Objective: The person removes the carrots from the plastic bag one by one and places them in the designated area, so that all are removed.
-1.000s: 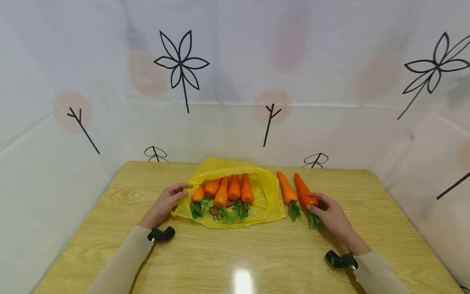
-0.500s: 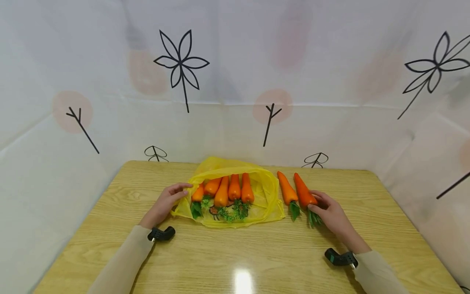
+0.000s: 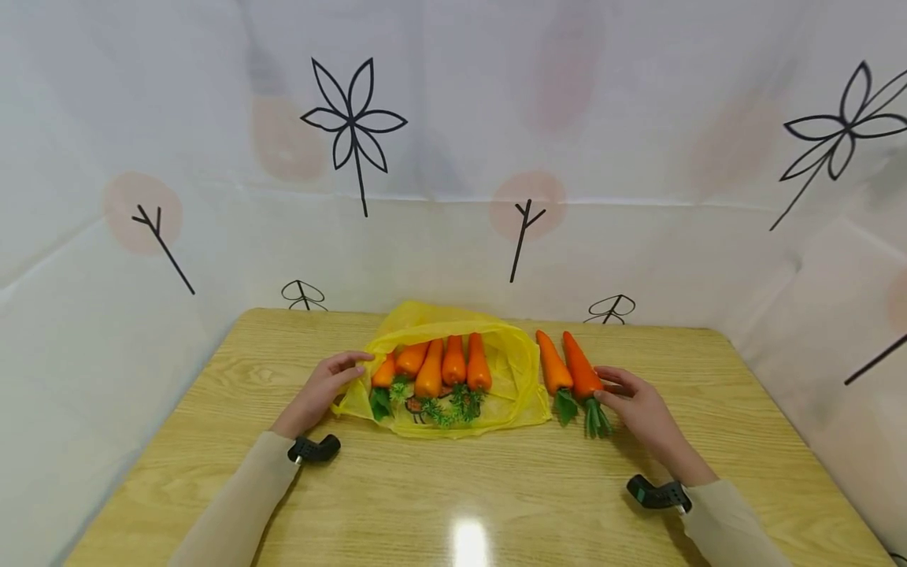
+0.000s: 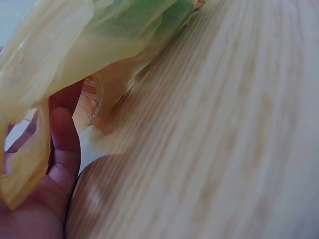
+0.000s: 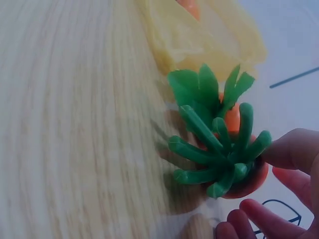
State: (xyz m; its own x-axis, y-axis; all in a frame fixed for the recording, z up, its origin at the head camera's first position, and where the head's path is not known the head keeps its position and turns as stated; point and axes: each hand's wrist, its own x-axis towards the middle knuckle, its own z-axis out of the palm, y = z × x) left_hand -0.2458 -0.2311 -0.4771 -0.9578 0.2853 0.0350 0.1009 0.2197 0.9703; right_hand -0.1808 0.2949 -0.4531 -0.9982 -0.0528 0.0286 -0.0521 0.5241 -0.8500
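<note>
In the head view a yellow plastic bag (image 3: 526, 370) lies with its mouth toward me. Inside are several orange carrots (image 3: 429, 374) with green leafy tops. My left hand (image 3: 322, 394) holds the bag's left edge; in the left wrist view its thin yellow film (image 4: 30, 169) drapes over the palm and between the fingers. Right of the bag two carrots lie side by side, a lighter one (image 3: 555, 366) and a redder one (image 3: 581, 366). My right hand (image 3: 638, 405) is at the redder carrot's right side, thumb beside its green stalks (image 5: 224, 154), fingers spread loosely and not wrapped round it.
Everything lies on a light wood-grain table (image 3: 397, 504) with rounded far corners. A white cloth (image 3: 439, 252) printed with plant drawings hangs behind and at both sides. Black wrist cameras sit on the left cuff (image 3: 314, 450) and the right cuff (image 3: 657, 496).
The redder carrot has shifted a little left, its leafy end swinging closer to the lighter carrot. My right hand's fingers have eased off its top to its right side. The left hand stays put.
</note>
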